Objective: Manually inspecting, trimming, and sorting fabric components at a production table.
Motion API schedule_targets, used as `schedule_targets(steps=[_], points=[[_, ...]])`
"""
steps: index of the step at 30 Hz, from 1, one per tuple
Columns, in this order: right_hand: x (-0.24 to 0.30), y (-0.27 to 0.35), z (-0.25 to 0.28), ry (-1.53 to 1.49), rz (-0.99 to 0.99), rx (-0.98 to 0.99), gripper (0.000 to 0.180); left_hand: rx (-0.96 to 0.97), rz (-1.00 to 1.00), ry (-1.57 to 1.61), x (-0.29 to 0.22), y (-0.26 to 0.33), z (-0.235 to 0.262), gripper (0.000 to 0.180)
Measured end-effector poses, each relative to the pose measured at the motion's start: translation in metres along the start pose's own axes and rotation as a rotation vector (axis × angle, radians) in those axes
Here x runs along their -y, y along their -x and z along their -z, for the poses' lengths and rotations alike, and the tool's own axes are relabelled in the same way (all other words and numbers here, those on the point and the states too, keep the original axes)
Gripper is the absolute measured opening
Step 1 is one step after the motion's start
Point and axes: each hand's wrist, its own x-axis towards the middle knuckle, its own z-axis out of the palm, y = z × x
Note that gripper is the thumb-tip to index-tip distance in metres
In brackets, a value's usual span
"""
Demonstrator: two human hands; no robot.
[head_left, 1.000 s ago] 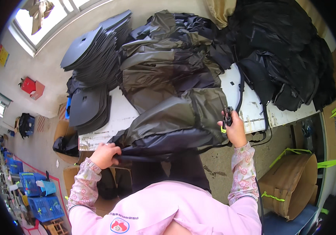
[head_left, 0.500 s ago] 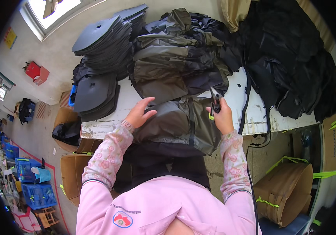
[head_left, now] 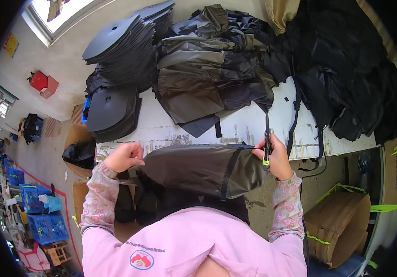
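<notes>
white worn table (head_left: 154, 127), front edge partly hidden behind the olive fabric piece (head_left: 189, 168) hanging before you. your right hand (head_left: 278, 159) pinches the piece's upper edge and grips dark snips (head_left: 267, 144), partly covered. your left hand (head_left: 123, 158) curls at the other end; can't tell if it's pinching.

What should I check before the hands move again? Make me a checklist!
1. Black snips held in the right hand: ok.
2. Right thumb at the brown fabric's upper right corner: ok.
3. Left hand gripping the fabric's left end: cannot tell; its fingertips are right by it.
4. Snips' blades closed: cannot tell, too small to see.
5. Fabric spread flat on the white table: not ok; it hangs at the front edge.
</notes>
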Motion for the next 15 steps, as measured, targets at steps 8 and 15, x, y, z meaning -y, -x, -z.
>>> schedule_targets(steps=[8,15], points=[[0.033,0.047,0.016,-0.155,-0.048,0.124,0.027,-0.119,-0.356,0.073,-0.022,-0.064,-0.045,0.023],[0.04,0.071,0.042,-0.208,-0.075,0.115,0.032,0.991,-0.081,0.129,-0.013,-0.065,-0.077,0.028]])
